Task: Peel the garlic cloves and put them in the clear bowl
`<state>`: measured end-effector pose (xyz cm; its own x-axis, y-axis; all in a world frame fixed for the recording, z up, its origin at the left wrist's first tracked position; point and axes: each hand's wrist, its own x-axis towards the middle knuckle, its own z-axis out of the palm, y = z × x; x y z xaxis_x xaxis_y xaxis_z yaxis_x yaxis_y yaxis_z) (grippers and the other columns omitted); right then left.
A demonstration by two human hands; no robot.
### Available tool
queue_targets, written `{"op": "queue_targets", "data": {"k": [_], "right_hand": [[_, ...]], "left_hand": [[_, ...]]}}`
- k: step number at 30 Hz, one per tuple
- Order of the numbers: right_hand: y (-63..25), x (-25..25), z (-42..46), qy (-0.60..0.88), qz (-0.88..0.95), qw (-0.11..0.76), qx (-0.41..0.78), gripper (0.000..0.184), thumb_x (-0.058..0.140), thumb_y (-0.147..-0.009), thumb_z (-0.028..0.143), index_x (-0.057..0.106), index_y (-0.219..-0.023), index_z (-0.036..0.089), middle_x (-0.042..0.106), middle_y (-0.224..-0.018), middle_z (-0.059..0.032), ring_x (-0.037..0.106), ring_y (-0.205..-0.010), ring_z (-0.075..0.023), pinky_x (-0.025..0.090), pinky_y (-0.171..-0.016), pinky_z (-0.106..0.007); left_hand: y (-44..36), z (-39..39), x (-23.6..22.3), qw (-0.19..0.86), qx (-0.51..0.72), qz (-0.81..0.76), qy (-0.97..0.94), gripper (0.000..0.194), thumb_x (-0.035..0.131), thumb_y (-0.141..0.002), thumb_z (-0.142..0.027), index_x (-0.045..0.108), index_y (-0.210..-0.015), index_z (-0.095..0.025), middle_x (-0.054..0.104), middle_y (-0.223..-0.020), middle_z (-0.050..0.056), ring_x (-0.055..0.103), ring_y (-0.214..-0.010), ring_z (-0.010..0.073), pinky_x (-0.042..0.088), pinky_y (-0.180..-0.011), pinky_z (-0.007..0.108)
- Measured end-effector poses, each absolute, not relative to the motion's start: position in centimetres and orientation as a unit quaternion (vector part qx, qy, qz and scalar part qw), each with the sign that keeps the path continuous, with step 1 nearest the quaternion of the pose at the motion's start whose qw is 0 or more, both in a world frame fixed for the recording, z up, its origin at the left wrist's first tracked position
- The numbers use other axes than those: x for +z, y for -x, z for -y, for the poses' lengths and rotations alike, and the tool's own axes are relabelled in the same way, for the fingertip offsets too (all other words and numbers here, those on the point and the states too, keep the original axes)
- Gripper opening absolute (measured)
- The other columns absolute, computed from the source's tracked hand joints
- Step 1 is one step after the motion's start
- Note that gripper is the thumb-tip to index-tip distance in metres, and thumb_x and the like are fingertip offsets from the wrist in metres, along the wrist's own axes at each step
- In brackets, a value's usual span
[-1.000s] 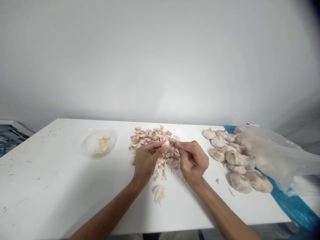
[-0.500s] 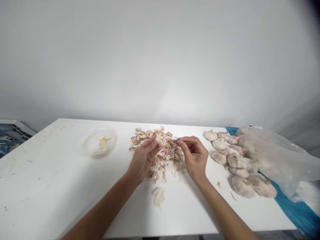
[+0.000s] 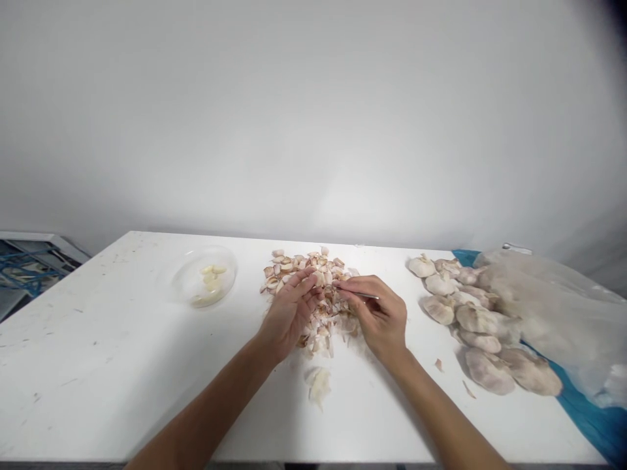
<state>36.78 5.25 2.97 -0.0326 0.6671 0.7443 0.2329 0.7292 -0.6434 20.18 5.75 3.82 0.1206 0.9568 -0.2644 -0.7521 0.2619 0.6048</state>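
My left hand (image 3: 290, 313) is above the heap of garlic cloves and skins (image 3: 326, 320), pinching a pale garlic clove (image 3: 319, 279) at its fingertips. Opposite it, my right hand (image 3: 379, 313) grips a thin metal tool (image 3: 367, 295) whose end points at the clove. That working end is too small to make out. To the left stands a clear plastic bowl (image 3: 183, 284) with several peeled cloves (image 3: 212, 281) inside. A piece of papery garlic skin (image 3: 319, 385) lies on the white table in front of the heap.
Several whole garlic bulbs (image 3: 482, 320) lie at the right, beside a translucent plastic bag (image 3: 563, 307) on a blue sheet (image 3: 582, 411). Small skin scraps (image 3: 439, 364) are scattered near my right forearm. The table (image 3: 98, 365) meets a pale wall behind.
My right hand has brought the tool closer to the clove in my left hand, and the tool is tilted differently. The whole scene has shifted slightly rightward in view.
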Motion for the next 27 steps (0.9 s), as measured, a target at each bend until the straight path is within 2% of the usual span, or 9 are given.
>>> {"op": "queue_targets", "data": {"k": [5, 9, 14, 20, 27], "right_hand": [[-37.06, 2.99, -5.09, 0.292, 0.690, 0.649, 0.133, 0.034, 0.073, -0.087, 0.005, 0.077, -0.109, 0.031, 0.078, -0.100, -0.0036, 0.074, -0.094, -0.0236, 0.064, -0.076, -0.040], [-37.12, 2.83, -5.07, 0.246, 0.705, 0.661, 0.072, 0.038, 0.073, -0.085, 0.000, 0.076, -0.112, 0.027, 0.077, -0.100, -0.0050, 0.076, -0.092, -0.0232, 0.066, -0.071, -0.038], [-37.15, 2.72, -5.19, 0.223, 0.738, 0.636, 0.041, 0.046, 0.074, -0.082, -0.005, 0.074, -0.118, 0.023, 0.077, -0.102, -0.0068, 0.075, -0.093, -0.0227, 0.066, -0.073, -0.038], [-37.15, 2.60, -5.40, 0.239, 0.744, 0.622, 0.048, 0.044, 0.072, -0.084, -0.005, 0.074, -0.117, 0.023, 0.077, -0.105, -0.0075, 0.074, -0.097, -0.0233, 0.065, -0.076, -0.039], [-37.18, 2.57, -5.12, 0.262, 0.728, 0.632, 0.046, 0.041, 0.072, -0.085, -0.004, 0.074, -0.115, 0.024, 0.077, -0.101, -0.0062, 0.075, -0.093, -0.0228, 0.064, -0.072, -0.037]], "left_hand": [[-20.25, -5.52, 3.78, 0.745, 0.575, -0.295, -0.164, 0.006, 0.073, -0.089, -0.011, 0.068, -0.091, -0.013, 0.066, -0.087, 0.002, 0.067, -0.081, 0.0112, 0.060, -0.086, 0.025], [-20.35, -5.45, 3.63, 0.751, 0.570, -0.292, -0.159, 0.006, 0.075, -0.088, -0.012, 0.069, -0.088, -0.012, 0.068, -0.089, 0.003, 0.068, -0.083, 0.0119, 0.060, -0.087, 0.025], [-20.61, -5.23, 3.92, 0.755, 0.569, -0.286, -0.156, 0.010, 0.077, -0.085, -0.012, 0.068, -0.082, -0.012, 0.069, -0.085, 0.003, 0.069, -0.084, 0.0130, 0.060, -0.090, 0.028], [-20.76, -4.90, 4.11, 0.759, 0.569, -0.268, -0.168, 0.010, 0.079, -0.083, -0.011, 0.069, -0.082, -0.011, 0.070, -0.087, 0.004, 0.069, -0.088, 0.0134, 0.059, -0.094, 0.028], [-20.72, -4.80, 3.92, 0.756, 0.570, -0.267, -0.180, 0.014, 0.080, -0.082, -0.011, 0.066, -0.082, -0.013, 0.068, -0.085, 0.002, 0.067, -0.087, 0.0118, 0.057, -0.098, 0.029]]}}
